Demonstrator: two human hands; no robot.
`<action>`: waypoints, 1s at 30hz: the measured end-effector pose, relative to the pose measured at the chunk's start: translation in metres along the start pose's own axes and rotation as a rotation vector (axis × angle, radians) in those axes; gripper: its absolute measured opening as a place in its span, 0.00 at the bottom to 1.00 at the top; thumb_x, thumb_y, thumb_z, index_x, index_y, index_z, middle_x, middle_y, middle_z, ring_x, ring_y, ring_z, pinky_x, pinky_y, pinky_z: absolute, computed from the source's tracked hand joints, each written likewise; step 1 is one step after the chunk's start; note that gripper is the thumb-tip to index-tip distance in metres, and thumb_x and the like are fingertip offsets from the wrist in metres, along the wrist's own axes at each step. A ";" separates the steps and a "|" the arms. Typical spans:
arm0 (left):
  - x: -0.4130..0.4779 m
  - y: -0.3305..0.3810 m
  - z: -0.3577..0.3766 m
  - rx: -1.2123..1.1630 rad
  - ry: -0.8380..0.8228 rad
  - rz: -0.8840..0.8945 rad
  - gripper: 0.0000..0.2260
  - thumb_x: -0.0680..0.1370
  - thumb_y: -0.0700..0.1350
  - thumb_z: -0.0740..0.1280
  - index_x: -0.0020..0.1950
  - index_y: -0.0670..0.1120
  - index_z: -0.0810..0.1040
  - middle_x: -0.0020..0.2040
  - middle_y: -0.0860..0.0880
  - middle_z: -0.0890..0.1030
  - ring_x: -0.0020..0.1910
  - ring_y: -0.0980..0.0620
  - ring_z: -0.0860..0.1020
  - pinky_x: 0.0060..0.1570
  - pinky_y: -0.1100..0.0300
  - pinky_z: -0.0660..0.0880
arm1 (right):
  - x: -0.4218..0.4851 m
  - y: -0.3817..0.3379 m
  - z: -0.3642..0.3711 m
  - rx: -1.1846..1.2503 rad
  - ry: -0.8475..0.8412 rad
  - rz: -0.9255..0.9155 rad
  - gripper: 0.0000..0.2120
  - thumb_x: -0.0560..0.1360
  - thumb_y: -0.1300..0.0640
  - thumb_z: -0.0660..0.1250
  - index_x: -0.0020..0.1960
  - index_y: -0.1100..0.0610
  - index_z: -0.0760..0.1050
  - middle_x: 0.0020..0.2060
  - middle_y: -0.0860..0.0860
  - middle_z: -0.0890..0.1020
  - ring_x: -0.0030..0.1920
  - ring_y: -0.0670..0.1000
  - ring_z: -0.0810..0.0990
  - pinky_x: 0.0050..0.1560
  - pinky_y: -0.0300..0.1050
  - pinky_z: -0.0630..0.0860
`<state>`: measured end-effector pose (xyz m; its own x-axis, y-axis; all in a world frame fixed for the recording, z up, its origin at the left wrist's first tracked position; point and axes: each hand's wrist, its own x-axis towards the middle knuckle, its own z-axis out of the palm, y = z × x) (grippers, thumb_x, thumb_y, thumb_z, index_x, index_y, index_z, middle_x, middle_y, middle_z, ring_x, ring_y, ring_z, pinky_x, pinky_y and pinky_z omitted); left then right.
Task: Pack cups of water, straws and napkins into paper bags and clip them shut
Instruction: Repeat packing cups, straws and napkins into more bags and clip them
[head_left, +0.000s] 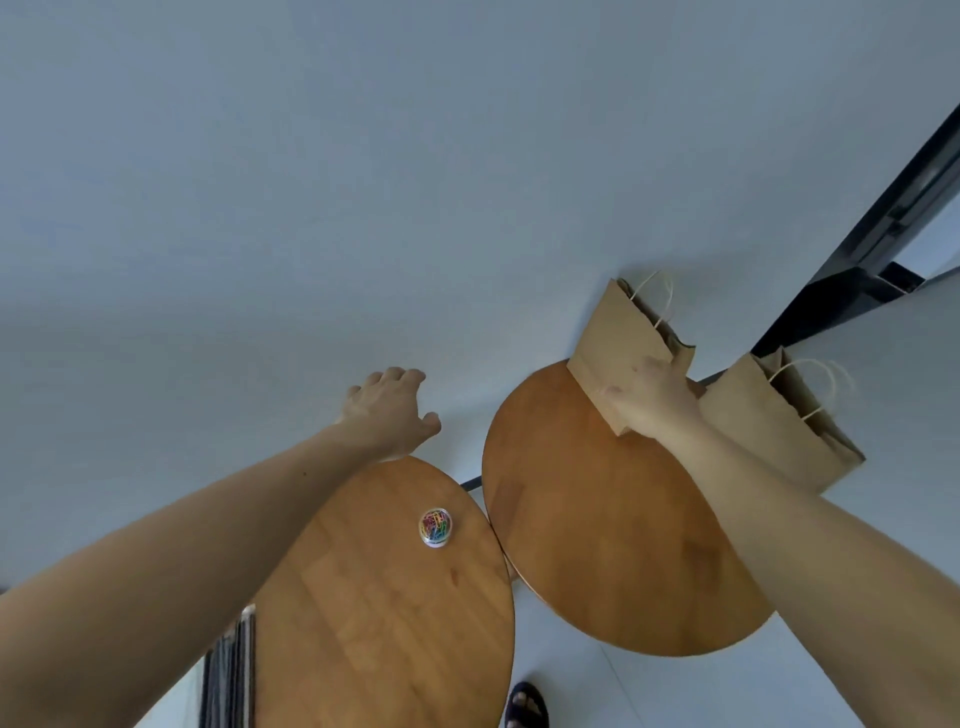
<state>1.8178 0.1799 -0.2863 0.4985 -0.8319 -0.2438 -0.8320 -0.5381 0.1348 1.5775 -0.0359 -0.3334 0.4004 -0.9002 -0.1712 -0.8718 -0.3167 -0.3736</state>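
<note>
Tables of round brown wood, a left table (384, 623) and a right table (597, 530), stand side by side, almost touching. A paper bag (618, 332) stands at the right table's far edge, its long axis upright and its open mouth and twine handles pointing away from the person. A second bag (763, 415) stands just past that table, mouth likewise up. The right hand (654, 400) grips the first bag low on its side. The left hand (387, 410) reaches beyond the left table, fingers loosely spread, holding nothing. A clear tub of coloured clips (436, 527) sits on the left table.
</note>
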 end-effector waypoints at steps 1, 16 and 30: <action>0.007 0.008 0.006 -0.002 -0.009 -0.015 0.28 0.80 0.57 0.62 0.78 0.48 0.61 0.76 0.46 0.66 0.73 0.44 0.65 0.70 0.47 0.64 | 0.015 0.015 -0.001 -0.003 0.015 0.021 0.23 0.76 0.45 0.62 0.63 0.60 0.69 0.60 0.58 0.74 0.58 0.60 0.74 0.48 0.51 0.73; 0.054 0.031 0.050 0.032 -0.092 -0.167 0.28 0.79 0.56 0.63 0.77 0.49 0.62 0.75 0.47 0.66 0.74 0.45 0.64 0.70 0.47 0.64 | 0.153 0.088 0.023 -0.135 0.128 0.092 0.23 0.78 0.49 0.63 0.63 0.67 0.68 0.59 0.65 0.73 0.61 0.66 0.71 0.53 0.59 0.73; 0.032 0.028 0.042 -0.062 -0.053 -0.162 0.28 0.79 0.56 0.64 0.76 0.50 0.63 0.76 0.48 0.66 0.73 0.46 0.64 0.68 0.47 0.67 | 0.087 0.028 -0.003 -0.079 0.180 -0.233 0.14 0.75 0.60 0.61 0.31 0.55 0.63 0.27 0.50 0.70 0.27 0.48 0.67 0.27 0.40 0.56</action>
<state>1.8005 0.1437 -0.3303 0.6100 -0.7260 -0.3175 -0.7242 -0.6734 0.1484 1.5874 -0.1234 -0.3562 0.5422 -0.8367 0.0773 -0.7844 -0.5370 -0.3103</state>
